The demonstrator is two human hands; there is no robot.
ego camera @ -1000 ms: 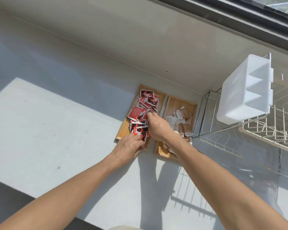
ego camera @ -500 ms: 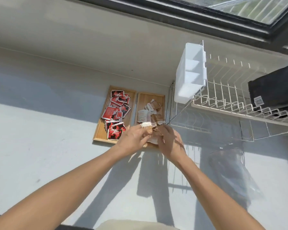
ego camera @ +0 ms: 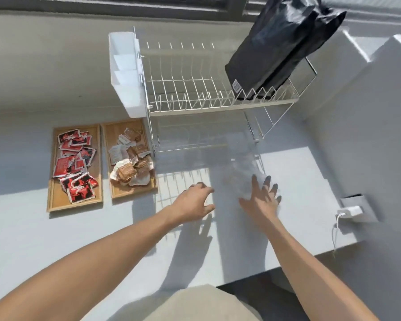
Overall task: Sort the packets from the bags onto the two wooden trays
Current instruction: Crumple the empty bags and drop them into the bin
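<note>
Two wooden trays lie side by side on the white counter. The left tray (ego camera: 51,200) holds several red and black packets (ego camera: 75,165). The right tray (ego camera: 134,193) holds several brown and white packets (ego camera: 131,162). A clear plastic bag (ego camera: 240,167) lies on the counter under the rack's front. My right hand (ego camera: 262,198) is spread over the bag's near end, fingers apart, and seems to touch it. My left hand (ego camera: 193,201) hovers open left of the bag, holding nothing. A black bag (ego camera: 278,45) stands upright on the rack's upper shelf.
A wire dish rack (ego camera: 195,89) stands behind the hands with a white plastic caddy (ego camera: 125,72) on its left end. A white wall rises at the right with a charger plugged into a socket (ego camera: 354,210). The counter's front edge is near my body.
Both hands have left the trays and moved right to the clear bag. The view swung right, so the trays now sit at the left. The brown packets that the hands handled lie on the right tray.
</note>
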